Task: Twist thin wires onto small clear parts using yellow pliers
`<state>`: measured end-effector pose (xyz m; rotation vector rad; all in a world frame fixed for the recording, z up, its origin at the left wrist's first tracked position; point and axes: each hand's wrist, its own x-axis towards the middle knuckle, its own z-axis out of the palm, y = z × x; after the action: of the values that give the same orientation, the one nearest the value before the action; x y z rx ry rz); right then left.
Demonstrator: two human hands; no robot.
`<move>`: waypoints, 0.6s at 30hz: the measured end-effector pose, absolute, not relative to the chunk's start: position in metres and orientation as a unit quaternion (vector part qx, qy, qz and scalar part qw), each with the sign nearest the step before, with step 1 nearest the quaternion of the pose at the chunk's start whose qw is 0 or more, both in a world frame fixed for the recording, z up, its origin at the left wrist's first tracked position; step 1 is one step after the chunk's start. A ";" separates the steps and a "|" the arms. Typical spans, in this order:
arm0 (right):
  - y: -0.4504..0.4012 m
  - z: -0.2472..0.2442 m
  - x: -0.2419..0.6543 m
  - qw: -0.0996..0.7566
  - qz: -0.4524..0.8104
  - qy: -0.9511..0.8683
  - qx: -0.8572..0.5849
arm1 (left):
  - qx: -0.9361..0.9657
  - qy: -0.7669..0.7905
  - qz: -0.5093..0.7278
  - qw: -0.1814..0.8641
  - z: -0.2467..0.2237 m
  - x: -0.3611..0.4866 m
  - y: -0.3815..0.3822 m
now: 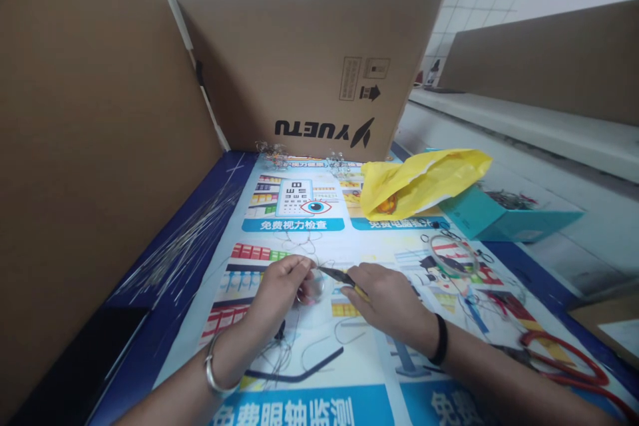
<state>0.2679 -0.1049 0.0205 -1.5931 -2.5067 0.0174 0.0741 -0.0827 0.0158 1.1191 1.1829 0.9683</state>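
Observation:
My left hand (280, 287) is closed in a pinch on a thin wire piece, whose round loop (312, 291) hangs just below the fingertips. Wrapped in my right hand (387, 296) is a pair of pointed-nose pliers (335, 274) with yellow on the handle. The pliers' tip reaches the wire right by my left fingertips; whether the jaws grip it is too small to tell. Thin bent wires lie on the printed sheet (319, 363) around both hands, along with a dark curved strip (304, 373).
Straight wires (177, 246) lie in a bundle at left. A yellow bag (424, 180) rests by a teal box (514, 216) of small wire pieces. A clear ring-shaped coil (453, 255) and red-handled scissors (564, 359) lie at right. Cardboard panels (299, 66) stand behind and left.

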 end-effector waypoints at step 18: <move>-0.104 0.027 0.268 0.078 0.023 -0.851 -0.519 | 0.480 0.485 0.391 0.617 0.021 0.071 -0.080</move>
<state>0.2678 -0.1038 0.0266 -1.5557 -2.5476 0.0697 0.0707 -0.0804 0.0207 1.1052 1.1164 0.9003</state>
